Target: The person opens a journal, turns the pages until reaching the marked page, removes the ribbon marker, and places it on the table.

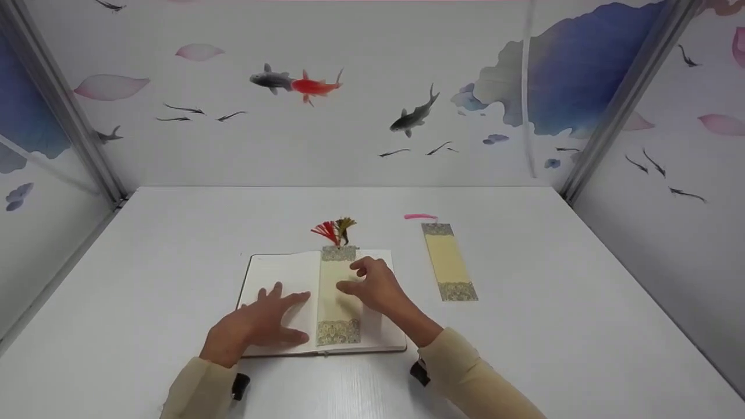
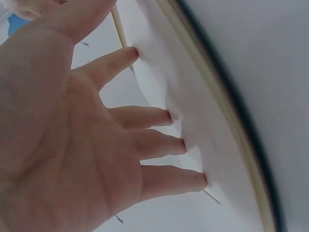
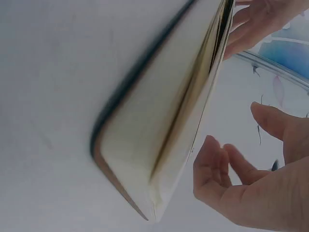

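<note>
An open notebook lies on the white table. A cream bookmark with patterned grey ends lies lengthwise along its middle, a red tassel and an olive tassel fanning out past the top edge. My left hand rests on the left page, fingers spread; in the left wrist view its fingertips press into the paper. Over the bookmark's right side is my right hand, thumb apart from loosely bent fingers. The right wrist view shows this hand holding nothing, beside the notebook's page edges.
To the right of the notebook lies a second cream bookmark with a pink tassel. White panels printed with fish and petals enclose the table at the back and sides, with metal posts at the corners.
</note>
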A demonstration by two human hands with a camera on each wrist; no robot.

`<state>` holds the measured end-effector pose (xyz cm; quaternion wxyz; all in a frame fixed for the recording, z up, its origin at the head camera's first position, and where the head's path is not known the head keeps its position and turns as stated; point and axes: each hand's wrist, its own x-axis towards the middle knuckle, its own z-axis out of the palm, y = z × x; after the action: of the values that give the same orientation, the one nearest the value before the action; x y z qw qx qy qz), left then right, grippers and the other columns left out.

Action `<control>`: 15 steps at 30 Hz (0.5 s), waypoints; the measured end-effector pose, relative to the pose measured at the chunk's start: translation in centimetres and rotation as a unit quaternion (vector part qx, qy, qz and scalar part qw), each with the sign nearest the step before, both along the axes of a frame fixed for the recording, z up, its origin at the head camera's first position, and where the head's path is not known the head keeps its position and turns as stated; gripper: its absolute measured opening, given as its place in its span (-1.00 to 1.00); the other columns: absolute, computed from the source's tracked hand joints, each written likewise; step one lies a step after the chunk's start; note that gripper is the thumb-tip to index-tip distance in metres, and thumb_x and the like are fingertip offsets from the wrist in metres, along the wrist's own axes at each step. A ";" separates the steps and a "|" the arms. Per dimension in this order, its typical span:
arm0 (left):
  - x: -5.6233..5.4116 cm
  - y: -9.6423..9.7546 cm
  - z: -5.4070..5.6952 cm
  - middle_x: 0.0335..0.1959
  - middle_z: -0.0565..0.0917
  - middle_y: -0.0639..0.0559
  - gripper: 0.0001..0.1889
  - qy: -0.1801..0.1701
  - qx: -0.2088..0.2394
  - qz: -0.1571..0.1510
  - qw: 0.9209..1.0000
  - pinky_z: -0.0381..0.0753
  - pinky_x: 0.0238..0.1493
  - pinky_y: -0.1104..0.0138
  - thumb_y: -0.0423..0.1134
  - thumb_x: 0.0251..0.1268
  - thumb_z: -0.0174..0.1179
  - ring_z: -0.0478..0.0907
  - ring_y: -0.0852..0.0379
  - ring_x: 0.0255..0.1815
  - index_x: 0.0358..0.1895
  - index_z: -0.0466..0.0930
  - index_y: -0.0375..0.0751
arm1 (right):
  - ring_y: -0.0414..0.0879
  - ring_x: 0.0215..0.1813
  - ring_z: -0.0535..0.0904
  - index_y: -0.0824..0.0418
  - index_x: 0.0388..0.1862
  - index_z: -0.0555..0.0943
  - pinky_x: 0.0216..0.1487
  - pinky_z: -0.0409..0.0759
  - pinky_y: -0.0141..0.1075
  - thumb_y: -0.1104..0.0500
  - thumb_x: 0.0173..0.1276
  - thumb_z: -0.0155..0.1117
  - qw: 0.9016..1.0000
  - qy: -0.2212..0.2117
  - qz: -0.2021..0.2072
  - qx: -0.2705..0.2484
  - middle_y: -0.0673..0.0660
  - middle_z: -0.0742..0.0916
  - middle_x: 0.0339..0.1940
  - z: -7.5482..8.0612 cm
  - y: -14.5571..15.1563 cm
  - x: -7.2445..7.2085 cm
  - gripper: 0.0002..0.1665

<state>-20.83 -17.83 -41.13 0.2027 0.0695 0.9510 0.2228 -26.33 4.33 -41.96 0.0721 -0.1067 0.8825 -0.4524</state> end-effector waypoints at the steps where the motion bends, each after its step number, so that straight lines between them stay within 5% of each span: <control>1: 0.0 0.0 0.0 0.61 -0.09 -0.47 -0.17 0.004 0.000 -0.001 1.000 -0.08 0.43 -0.47 0.07 0.22 0.38 -0.22 -0.55 0.60 0.55 0.24 0.08 | 0.15 0.09 0.59 0.38 0.22 0.51 0.09 0.61 -0.02 0.03 0.27 0.47 1.000 -0.014 -0.009 0.011 0.35 0.58 0.10 -0.1 -0.1 0.1 -0.33; 8: 0.1 -0.3 -0.3 0.59 -0.06 -0.51 -0.17 0.017 0.009 -0.015 1.000 -0.04 0.39 -0.51 0.05 0.21 0.39 -0.20 -0.58 0.58 0.53 0.26 0.02 | 0.12 0.13 0.56 0.44 0.33 0.38 0.27 0.55 0.02 -0.02 0.06 0.64 0.994 -0.037 -0.044 0.092 0.40 0.52 0.21 -0.6 -0.9 0.4 0.00; 15: -0.2 -0.4 -0.4 0.59 -0.08 -0.50 -0.16 0.011 0.011 -0.016 1.000 -0.03 0.39 -0.50 0.06 0.21 0.39 -0.22 -0.57 0.59 0.54 0.24 0.03 | 0.04 -0.14 0.49 0.45 0.20 0.45 0.04 0.61 0.01 -0.01 0.00 0.68 0.982 -0.020 -0.048 0.183 0.33 0.57 0.01 -0.2 -1.3 0.3 -0.08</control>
<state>-21.07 -18.22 -41.51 0.1951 0.0895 0.9495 0.2288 -25.99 3.07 -42.18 0.0860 -0.0401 0.9528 -0.2882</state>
